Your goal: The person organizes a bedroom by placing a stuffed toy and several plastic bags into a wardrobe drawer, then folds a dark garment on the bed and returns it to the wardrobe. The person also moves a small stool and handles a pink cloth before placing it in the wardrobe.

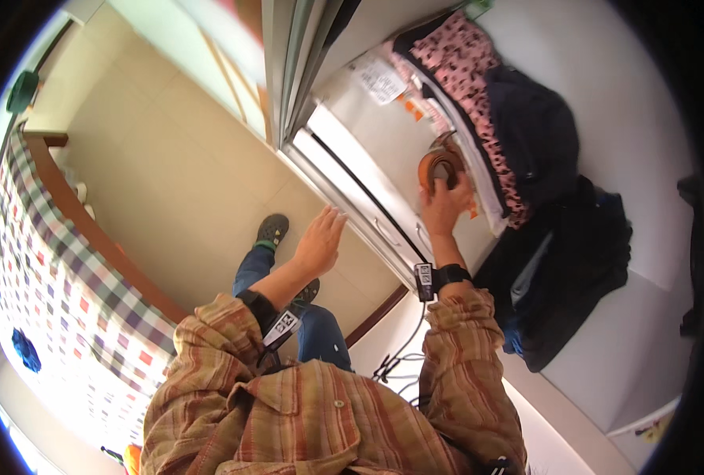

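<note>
My right hand (pixel 449 204) grips a coiled brown belt (pixel 429 168), its fingers around the roll, over the white shelf (pixel 357 104) of a cupboard. Just beyond it lies a stack of folded clothes with a pink, dark-spotted cloth (pixel 456 46) and a dark navy garment (pixel 532 127). My left hand (pixel 320 240) is open, its fingers stretched out and nothing in it, beside the cupboard's metal door track (pixel 332 190). Part of the coil is hidden behind my right fingers.
A black garment (pixel 561 265) lies to the right of my right forearm. Sliding door frames (pixel 288 71) stand at the top middle. At the left is a bed with a checked cover (pixel 75 265) and brown wooden edge (pixel 102 237). Dark cables (pixel 403 356) hang below my right wrist.
</note>
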Demonstrator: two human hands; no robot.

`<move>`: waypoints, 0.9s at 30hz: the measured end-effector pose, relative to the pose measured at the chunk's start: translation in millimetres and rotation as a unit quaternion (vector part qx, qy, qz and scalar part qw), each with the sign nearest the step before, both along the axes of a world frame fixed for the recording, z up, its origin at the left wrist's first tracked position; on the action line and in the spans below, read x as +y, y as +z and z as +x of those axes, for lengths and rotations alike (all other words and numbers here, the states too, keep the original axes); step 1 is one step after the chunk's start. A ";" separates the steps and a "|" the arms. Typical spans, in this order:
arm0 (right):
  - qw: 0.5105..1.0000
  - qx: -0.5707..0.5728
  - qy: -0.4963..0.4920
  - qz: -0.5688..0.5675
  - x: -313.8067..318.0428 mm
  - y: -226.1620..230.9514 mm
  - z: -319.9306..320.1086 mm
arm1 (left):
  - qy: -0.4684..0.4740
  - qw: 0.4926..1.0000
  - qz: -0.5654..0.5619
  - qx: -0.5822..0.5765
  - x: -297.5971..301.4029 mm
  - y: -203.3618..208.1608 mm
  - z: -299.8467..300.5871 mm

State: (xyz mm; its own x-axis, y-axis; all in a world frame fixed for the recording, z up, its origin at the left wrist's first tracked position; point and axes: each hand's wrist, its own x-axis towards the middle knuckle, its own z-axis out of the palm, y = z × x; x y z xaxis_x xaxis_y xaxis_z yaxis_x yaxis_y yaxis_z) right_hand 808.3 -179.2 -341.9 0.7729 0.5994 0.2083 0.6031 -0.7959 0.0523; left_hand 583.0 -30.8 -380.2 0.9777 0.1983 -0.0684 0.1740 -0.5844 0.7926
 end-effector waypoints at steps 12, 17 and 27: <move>0.984 0.131 -0.026 0.118 -34.0 -12.4 5.3 | -0.085 0.975 0.203 -0.013 -105.7 -160.5 105.7; 0.982 0.098 0.020 0.159 -55.6 -27.1 -15.9 | -0.096 0.957 0.262 0.075 -93.3 -209.0 132.5; 0.966 0.192 0.087 0.153 -130.7 -56.0 -199.4 | -0.087 0.964 0.240 0.074 -95.1 -216.0 85.4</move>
State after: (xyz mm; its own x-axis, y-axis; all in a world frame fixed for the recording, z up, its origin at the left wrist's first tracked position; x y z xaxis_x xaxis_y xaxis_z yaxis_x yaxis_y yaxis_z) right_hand 609.0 -309.8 -397.9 0.7218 0.6824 0.1150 0.6571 -0.6237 -0.4232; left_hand 668.4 -125.9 -596.2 0.9857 0.0763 -0.1503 0.1310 -0.9080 0.3980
